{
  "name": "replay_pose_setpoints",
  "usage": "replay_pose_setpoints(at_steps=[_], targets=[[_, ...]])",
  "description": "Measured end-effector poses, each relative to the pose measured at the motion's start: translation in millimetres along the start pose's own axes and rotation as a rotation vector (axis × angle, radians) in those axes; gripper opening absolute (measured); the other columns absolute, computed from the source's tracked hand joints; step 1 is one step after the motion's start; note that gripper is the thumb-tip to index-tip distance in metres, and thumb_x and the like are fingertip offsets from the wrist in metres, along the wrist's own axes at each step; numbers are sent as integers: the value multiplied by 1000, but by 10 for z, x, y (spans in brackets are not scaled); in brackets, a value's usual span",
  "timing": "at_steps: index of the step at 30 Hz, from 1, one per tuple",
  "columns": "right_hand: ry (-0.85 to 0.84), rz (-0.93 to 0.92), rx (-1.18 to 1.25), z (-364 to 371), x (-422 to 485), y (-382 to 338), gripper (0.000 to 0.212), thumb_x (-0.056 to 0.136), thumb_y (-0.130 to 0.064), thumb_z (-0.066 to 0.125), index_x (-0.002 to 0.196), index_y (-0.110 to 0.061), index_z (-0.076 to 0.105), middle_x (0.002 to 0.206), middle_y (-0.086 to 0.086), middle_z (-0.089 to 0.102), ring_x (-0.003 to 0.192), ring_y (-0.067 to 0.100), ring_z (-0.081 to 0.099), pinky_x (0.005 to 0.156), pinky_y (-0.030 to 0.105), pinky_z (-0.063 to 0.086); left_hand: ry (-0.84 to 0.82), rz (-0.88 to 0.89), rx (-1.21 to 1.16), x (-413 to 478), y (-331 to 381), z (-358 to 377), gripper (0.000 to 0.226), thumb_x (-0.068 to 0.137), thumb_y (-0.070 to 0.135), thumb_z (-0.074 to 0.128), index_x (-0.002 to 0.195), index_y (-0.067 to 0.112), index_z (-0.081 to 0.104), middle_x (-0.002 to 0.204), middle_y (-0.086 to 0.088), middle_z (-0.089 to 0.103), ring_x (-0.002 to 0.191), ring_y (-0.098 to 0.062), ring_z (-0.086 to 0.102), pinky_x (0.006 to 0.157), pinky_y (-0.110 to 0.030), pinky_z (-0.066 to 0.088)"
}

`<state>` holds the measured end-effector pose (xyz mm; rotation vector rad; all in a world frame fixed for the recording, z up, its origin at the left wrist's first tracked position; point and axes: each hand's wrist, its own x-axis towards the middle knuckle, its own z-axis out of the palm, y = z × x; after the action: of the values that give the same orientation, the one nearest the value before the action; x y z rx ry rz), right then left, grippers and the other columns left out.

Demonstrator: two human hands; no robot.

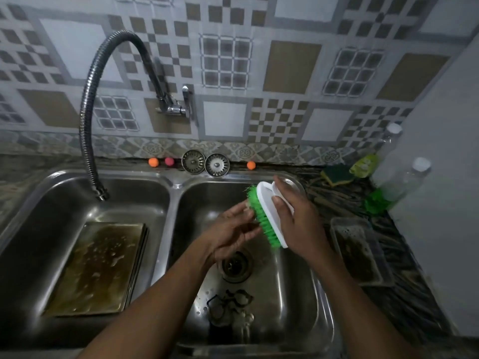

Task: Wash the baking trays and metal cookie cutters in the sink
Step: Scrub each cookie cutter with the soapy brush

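Baking trays (98, 268) are not in our hands at this moment; a scrub brush (263, 218) is. Our right hand (298, 224) curls its fingers (281, 187) round the brush's white handle and grips it, green bristles turned toward nine o'clock. Our left hand (230, 234) is relaxed and holds nothing; its straight fingertips (246, 209) touch the bristles. Both hands hover over the right basin of the steel sink (173, 193), above the drain (237, 265).

At six o'clock from the hands, on the floor of that basin, the metal cookie cutters (230, 304) lie in a loose heap with droplets beside them. At eight o'clock, in the left basin, the trays lie flat in a stack; the top one is brownish, with patches of water or foam. At ten o'clock the tap hose (88, 112) arcs down toward the left basin, and we see no water running from it. At three o'clock, on the counter, sits another shallow tray (360, 250), grimy inside. At one o'clock lies a sponge (337, 174).

We judge the task to be at an early stage. The trays look wetted but stained, the cutters look unscrubbed, and nothing appears rinsed or set aside. Scrubbing and rinsing of every piece seem to remain.
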<state>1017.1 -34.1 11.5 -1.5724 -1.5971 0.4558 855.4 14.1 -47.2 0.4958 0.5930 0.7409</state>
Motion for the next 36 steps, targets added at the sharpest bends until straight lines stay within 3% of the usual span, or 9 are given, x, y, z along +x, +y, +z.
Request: replay_pose_setpoints(at_steps=[4, 7, 12, 16, 22, 25, 29, 32, 36], targets=[[-46, -12, 13, 31, 8, -57, 40, 99, -21, 52, 140, -21, 51, 125, -11, 56, 113, -5, 49, 91, 1, 33, 7, 58, -1, 1, -21, -66, 40, 78, 14, 73, 118, 9, 67, 111, -12, 70, 99, -24, 68, 79, -34, 59], [-7, -25, -65, 21, 46, -53, 41, 99, -25, 52, 140, -29, 49, 119, 3, 65, 105, 11, 59, 85, 22, 46, -30, 45, -2, -12, -40, -81, 67, 66, 18, 88, 125, 4, 61, 111, -13, 70, 97, -25, 69, 76, -33, 59], [1, -88, -41, 73, 84, -111, 42, 99, -24, 53, 140, -30, 47, 112, 9, 67, 98, 11, 60, 85, 30, 50, -32, 131, 5, 27, 38, -33, 57, 64, 20, 84, 117, 7, 66, 112, -15, 69, 101, -26, 67, 89, -40, 57], [7, -107, 16, 50, 53, -103, 41, 98, -24, 54, 138, -30, 48, 116, 9, 67, 99, 0, 56, 86, 10, 43, -33, 140, -26, 14, -46, -35, 53, 69, 19, 84, 117, 7, 66, 112, -15, 69, 101, -27, 68, 87, -41, 58], [75, -154, -167, 142, 110, -59, 46, 97, -26, 50, 142, -30, 40, 97, 10, 66, 86, 21, 60, 70, 41, 53, -44, 112, 46, -25, 28, -19, 76, 51, 27, 97, 117, 8, 66, 109, -12, 71, 94, -23, 69, 79, -35, 59], [97, -141, -129, 137, 127, -52, 47, 98, -22, 53, 142, -31, 41, 97, 7, 65, 86, 16, 59, 71, 37, 53, -20, 91, 70, -30, 52, -71, 79, 51, 26, 97, 120, 7, 65, 109, -13, 70, 90, -22, 70, 75, -32, 59], [58, -184, -125, 178, 141, -85, 45, 97, -23, 53, 141, -30, 42, 98, 7, 68, 86, 14, 59, 73, 35, 51, -14, 87, 83, -41, 50, -124, 71, 57, 23, 94, 120, 6, 66, 118, -19, 66, 98, -27, 67, 90, -41, 56], [36, -122, -171, 162, 193, -7, 47, 98, -21, 54, 141, -31, 40, 103, 8, 68, 90, 18, 59, 75, 39, 53, -9, 71, 57, -69, 15, -124, 71, 49, 28, 98, 112, 9, 70, 106, -13, 71, 87, -23, 70, 70, -30, 59], [62, -140, -84, 177, 153, -5, 44, 98, -25, 51, 141, -29, 43, 103, 7, 67, 91, 17, 61, 77, 31, 50, 17, 83, 22, -52, 7, -121, 58, 55, 27, 95, 107, 11, 73, 101, -11, 73, 85, -20, 70, 70, -29, 59]])
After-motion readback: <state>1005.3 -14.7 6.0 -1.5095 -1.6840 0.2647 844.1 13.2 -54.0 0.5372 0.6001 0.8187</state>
